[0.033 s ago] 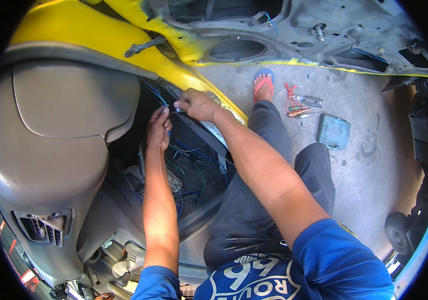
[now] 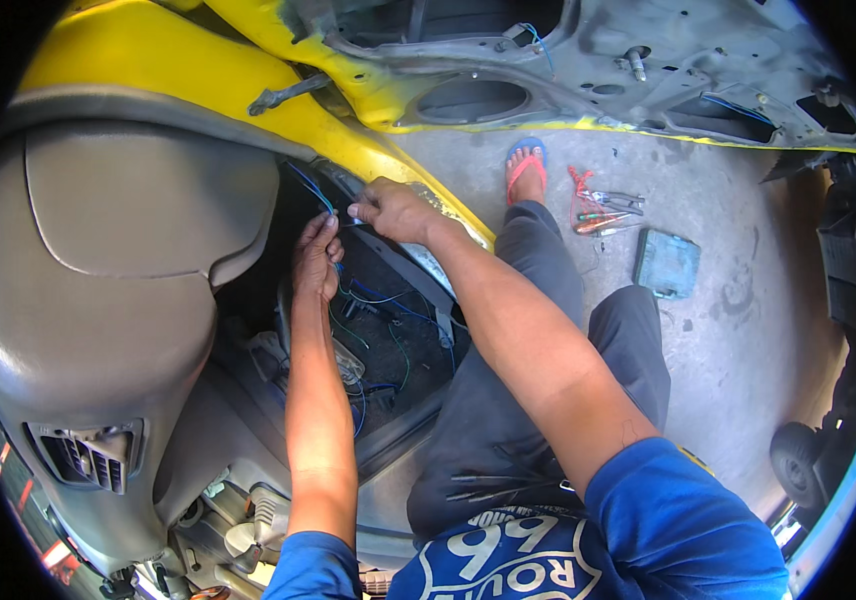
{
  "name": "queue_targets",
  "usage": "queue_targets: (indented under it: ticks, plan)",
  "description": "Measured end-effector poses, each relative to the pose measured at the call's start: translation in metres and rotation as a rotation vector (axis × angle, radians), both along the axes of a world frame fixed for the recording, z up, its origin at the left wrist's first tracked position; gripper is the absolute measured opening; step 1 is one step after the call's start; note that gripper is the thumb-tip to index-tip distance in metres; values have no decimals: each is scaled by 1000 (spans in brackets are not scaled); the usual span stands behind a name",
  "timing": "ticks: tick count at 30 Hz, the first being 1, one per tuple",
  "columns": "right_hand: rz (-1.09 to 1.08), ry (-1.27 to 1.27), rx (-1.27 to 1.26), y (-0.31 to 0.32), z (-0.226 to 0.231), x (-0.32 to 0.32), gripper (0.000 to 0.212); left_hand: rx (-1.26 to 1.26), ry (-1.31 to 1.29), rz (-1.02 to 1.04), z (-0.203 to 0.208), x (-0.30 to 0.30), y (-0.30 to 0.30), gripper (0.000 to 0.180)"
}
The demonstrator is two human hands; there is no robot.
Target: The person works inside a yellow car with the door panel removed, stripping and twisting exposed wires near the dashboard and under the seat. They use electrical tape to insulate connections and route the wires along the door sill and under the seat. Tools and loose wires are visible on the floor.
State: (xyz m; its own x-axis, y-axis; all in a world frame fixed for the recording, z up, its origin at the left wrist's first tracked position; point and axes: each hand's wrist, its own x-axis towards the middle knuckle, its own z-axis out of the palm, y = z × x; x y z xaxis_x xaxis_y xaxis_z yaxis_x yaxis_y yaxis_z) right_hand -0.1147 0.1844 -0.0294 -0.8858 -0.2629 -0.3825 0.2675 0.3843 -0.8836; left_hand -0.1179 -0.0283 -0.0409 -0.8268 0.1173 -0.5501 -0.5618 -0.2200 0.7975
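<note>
My left hand [image 2: 317, 250] is closed in a pinch on blue wires [image 2: 310, 184] that come down from beside the dashboard [image 2: 148, 200]. Just to its right, my right hand [image 2: 394, 210] is also closed, thumb against curled fingers, at the yellow door sill [image 2: 453, 208]. Something small and pale shows below its fingertips, too small to name. A short gap separates the two hands. Beneath them, more loose blue and green wires [image 2: 403, 345] trail over the dark footwell floor [image 2: 378, 335].
A stripped grey door panel [image 2: 588, 80] with yellow edges stands open at the top. On the concrete floor lie pliers [image 2: 616, 200], screwdrivers [image 2: 603, 225] and a teal case [image 2: 668, 264]. My foot in a red-strapped sandal [image 2: 526, 175] is beside the sill. A wheel [image 2: 798, 465] stands far right.
</note>
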Motion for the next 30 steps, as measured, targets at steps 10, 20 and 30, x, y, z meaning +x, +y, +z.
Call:
queue_targets:
  ticks: [10,20,30]
  plan:
    - [-2,-34,-76,-11,4,-4,46,-268,111,-102,7,-12,16,17]
    - [-7,-20,192,-3,46,-8,35,-477,193,-121,1,-14,40,13]
    - [-27,152,255,128,101,36,32,-770,344,-137,2,-18,16,26]
